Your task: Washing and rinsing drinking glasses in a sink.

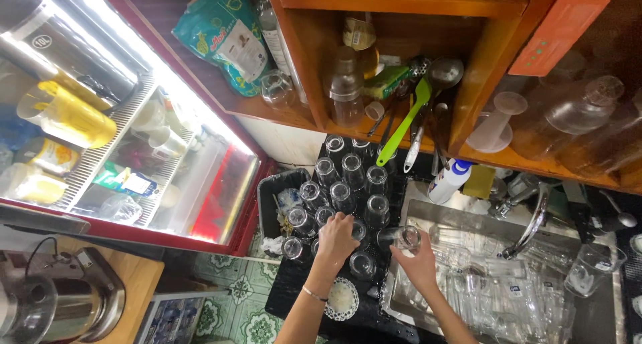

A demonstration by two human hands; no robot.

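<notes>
Shelf, fridge and sink surroundings

A lit display fridge with a red frame holds a yellow jug and white cups. On the wooden shelf above stand a green packet, a clear shaker bottle, a green spatula and a metal ladle. A white squeeze bottle lies at the sink's back edge beside the steel tap. A bin sits below the counter's left edge; a steel appliance occupies the bottom left corner.
</notes>
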